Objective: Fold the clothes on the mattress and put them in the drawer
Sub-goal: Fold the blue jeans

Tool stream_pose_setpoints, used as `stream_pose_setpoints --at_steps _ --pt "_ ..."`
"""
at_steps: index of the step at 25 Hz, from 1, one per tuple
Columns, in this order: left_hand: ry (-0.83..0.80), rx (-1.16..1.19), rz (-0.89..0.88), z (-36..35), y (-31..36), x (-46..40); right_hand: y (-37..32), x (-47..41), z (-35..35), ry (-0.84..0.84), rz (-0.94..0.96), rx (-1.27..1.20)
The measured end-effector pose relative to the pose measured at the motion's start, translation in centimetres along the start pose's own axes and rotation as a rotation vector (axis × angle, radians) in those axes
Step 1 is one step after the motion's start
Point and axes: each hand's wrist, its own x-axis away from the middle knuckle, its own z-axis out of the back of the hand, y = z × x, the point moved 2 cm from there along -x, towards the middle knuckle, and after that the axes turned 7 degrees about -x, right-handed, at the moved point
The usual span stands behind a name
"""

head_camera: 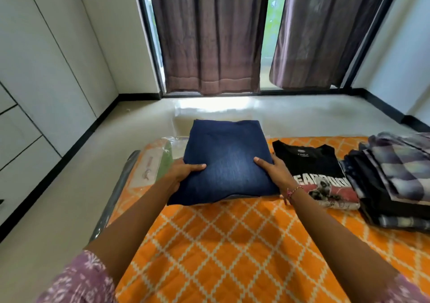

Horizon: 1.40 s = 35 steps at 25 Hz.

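A folded pair of dark blue jeans (226,160) is held above the far end of the orange patterned mattress (221,244). My left hand (183,171) grips its left edge, thumb on top and fingers underneath. My right hand (273,167) grips the right edge the same way. To the right on the mattress lies a folded black printed T-shirt (314,170). Further right is a stack of folded checked and dark clothes (395,179).
White wardrobe doors and drawer fronts (25,121) line the left wall. Pale floor (69,186) runs between them and the mattress. Brown curtains (209,35) hang over the window ahead. A clear plastic bag (160,158) lies at the mattress's far left corner.
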Motion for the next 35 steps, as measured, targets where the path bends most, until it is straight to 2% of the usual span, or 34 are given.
stream_pose_setpoints --at_steps 2,5,6,10,11,13,15,17,20,25,28,30,32,35 --pt "0.018 -0.167 -0.046 -1.4 -0.3 -4.1 1.1 -3.4 1.5 0.008 -0.081 0.129" --pt "-0.075 -0.865 -0.139 -3.2 -2.9 -6.6 3.9 -5.3 2.4 -0.012 -0.131 0.653" --pt "-0.084 -1.001 -0.157 -3.1 -3.5 -6.6 4.2 -5.1 2.4 -0.007 -0.123 0.792" --pt "0.093 -1.332 -0.249 -1.3 -3.5 -3.3 2.5 -2.8 1.2 0.075 0.011 1.144" --pt "0.144 -1.38 -0.277 -0.3 -3.0 -1.7 1.5 -1.9 0.2 0.042 0.047 1.184" --pt "0.167 -1.406 -0.28 1.5 -2.1 1.5 0.0 0.1 -2.3 -0.092 0.054 1.207" --pt "0.202 -1.436 -0.266 4.1 -1.5 6.2 -2.0 3.6 -5.8 -0.155 0.096 1.239" --pt "0.315 -1.467 -0.281 7.1 -1.0 10.6 -4.0 7.0 -9.4 -0.171 0.207 1.238" --pt "0.535 -1.448 -0.277 11.9 -0.8 16.4 -7.3 11.7 -14.6 -0.295 0.276 1.117" --pt "0.716 -1.36 -0.187 20.2 -4.8 24.5 -11.2 18.7 -24.5 -0.322 0.489 1.199" --pt "0.865 -1.29 -0.089 25.2 -7.2 24.8 -11.4 19.0 -31.0 -0.328 0.683 1.317" --pt "0.852 -1.269 -0.033 28.3 -8.6 23.8 -10.5 18.1 -36.0 -0.314 0.789 1.435" --pt "0.885 -1.296 -0.064 30.7 -9.8 22.2 -9.5 17.2 -40.3 -0.318 0.916 1.529" --pt "0.871 -1.361 -0.078 37.0 -11.0 18.5 -9.1 14.4 -49.6 -0.453 1.114 1.593"
